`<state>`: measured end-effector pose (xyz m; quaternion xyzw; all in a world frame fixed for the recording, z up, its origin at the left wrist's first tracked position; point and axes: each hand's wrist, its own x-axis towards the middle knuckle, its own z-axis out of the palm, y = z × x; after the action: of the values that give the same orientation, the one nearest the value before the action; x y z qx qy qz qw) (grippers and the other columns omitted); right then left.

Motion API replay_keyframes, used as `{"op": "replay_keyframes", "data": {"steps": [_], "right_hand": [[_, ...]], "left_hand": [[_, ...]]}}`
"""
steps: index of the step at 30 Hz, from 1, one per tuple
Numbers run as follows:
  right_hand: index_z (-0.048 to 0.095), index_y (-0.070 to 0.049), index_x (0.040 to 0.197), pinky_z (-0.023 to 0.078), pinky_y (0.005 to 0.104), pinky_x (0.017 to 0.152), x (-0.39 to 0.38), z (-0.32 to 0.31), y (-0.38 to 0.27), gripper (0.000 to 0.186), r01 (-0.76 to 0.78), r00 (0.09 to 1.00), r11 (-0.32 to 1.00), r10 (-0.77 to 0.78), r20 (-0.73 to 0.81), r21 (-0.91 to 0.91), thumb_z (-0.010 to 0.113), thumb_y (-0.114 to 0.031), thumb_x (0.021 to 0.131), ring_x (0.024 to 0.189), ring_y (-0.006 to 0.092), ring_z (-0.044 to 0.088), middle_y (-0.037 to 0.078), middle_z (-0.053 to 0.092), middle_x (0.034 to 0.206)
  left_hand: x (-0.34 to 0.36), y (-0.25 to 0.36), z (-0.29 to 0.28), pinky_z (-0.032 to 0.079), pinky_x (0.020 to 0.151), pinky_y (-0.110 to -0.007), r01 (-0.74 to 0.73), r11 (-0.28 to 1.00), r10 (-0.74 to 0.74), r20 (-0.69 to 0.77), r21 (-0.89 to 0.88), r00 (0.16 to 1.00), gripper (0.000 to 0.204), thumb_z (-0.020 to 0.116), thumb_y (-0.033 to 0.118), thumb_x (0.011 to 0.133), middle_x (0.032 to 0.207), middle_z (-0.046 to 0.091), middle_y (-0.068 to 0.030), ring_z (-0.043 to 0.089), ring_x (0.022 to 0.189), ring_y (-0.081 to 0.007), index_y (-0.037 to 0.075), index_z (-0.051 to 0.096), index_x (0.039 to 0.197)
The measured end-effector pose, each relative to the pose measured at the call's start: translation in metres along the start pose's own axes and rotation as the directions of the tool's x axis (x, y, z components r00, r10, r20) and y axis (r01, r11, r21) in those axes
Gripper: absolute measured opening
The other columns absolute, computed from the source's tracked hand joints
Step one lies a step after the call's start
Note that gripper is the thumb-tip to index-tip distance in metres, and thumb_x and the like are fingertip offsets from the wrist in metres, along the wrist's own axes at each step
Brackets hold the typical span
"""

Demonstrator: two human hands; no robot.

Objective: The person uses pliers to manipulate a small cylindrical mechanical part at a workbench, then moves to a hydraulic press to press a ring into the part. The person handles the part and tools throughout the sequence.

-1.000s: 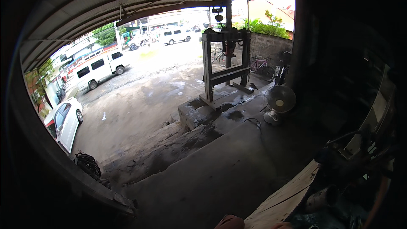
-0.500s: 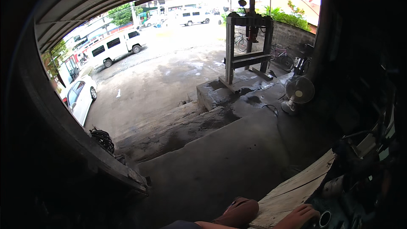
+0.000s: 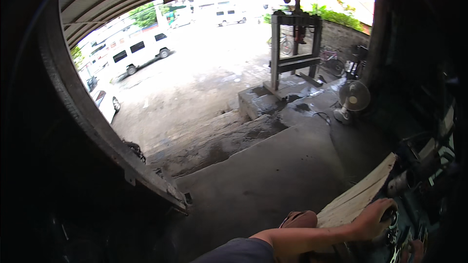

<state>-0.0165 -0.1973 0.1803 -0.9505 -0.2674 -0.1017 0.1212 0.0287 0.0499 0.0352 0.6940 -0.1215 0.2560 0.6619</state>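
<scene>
While the left hand curls its fingers nearly closed around a dark round part, beside the right edge of a pale wooden board, what seems the right hand shows dimly below, its grip impossible to tell. A metal cylinder lies just beyond the part.

Honestly can't read any text here, nothing legible on the boxy white van far left, the round-caged white fan right, or the dark metal frame.
</scene>
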Motion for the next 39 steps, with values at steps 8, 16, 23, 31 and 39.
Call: {"op": "replay_keyframes", "data": {"steps": [8, 16, 23, 31, 39], "right_hand": [[0.072, 0.001, 0.127, 0.053, 0.0466, 0.103, -0.082, 0.007, -0.020, 0.032, 0.014, 0.995, 0.996, -0.022, 0.101, 0.083, 0.072, -0.008, 0.096, 0.121, 0.0447, 0.066, 0.022, 0.070, 0.132], [0.073, -0.005, 0.115, 0.055, 0.0469, 0.089, -0.116, 0.027, 0.013, 0.037, 0.000, 0.994, 0.994, 0.012, -0.109, 0.108, 0.085, -0.011, 0.081, 0.102, 0.0340, 0.070, 0.013, 0.070, 0.125], [0.074, -0.007, 0.121, 0.054, 0.0421, 0.091, -0.128, 0.025, 0.024, 0.036, 0.032, 0.992, 0.991, -0.016, -0.125, 0.128, 0.081, -0.023, 0.091, 0.104, 0.0302, 0.073, 0.014, 0.071, 0.130], [0.071, -0.007, 0.122, 0.054, 0.0431, 0.086, -0.116, 0.030, 0.029, 0.034, 0.008, 0.989, 0.978, 0.023, -0.146, 0.208, 0.079, -0.023, 0.094, 0.100, 0.0306, 0.072, 0.011, 0.071, 0.124], [0.061, 0.002, 0.135, 0.055, 0.0472, 0.097, -0.079, 0.076, 0.017, 0.056, -0.051, 0.966, 0.920, 0.144, -0.213, 0.388, 0.080, -0.031, 0.094, 0.112, 0.0368, 0.067, 0.016, 0.064, 0.128]], "left_hand": [[0.050, 0.074, 0.017, 0.050, 0.097, -0.048, -0.239, 0.861, 0.007, 0.459, 0.449, 0.888, 0.048, 0.083, 0.022, 0.081, 0.116, 0.062, -0.0191, 0.059, 0.110, -0.0391, -0.001, 0.067, 0.120], [0.017, 0.096, 0.011, 0.049, 0.114, -0.049, -0.085, 0.798, -0.183, 0.376, 0.597, 0.908, 0.106, 0.091, 0.037, 0.080, 0.146, 0.057, -0.0270, 0.059, 0.134, -0.0438, 0.005, 0.035, 0.163], [-0.009, 0.076, 0.034, 0.058, 0.098, -0.036, 0.145, 0.899, -0.237, 0.181, 0.413, 0.954, 0.091, 0.096, 0.013, 0.070, 0.122, 0.071, -0.0161, 0.071, 0.115, -0.0238, 0.005, 0.052, 0.149], [0.034, 0.065, 0.023, 0.055, 0.112, -0.038, 0.432, 0.896, -0.358, 0.738, 0.099, 0.572, 0.101, 0.087, -0.009, 0.066, 0.140, 0.066, -0.0166, 0.067, 0.128, -0.0220, 0.001, 0.043, 0.157], [0.052, 0.116, 0.027, 0.053, 0.112, -0.039, -0.240, 0.931, -0.059, 0.764, 0.274, 0.642, 0.058, 0.080, -0.001, 0.078, 0.132, 0.074, -0.0132, 0.071, 0.124, -0.0240, 0.003, 0.070, 0.135]]}}
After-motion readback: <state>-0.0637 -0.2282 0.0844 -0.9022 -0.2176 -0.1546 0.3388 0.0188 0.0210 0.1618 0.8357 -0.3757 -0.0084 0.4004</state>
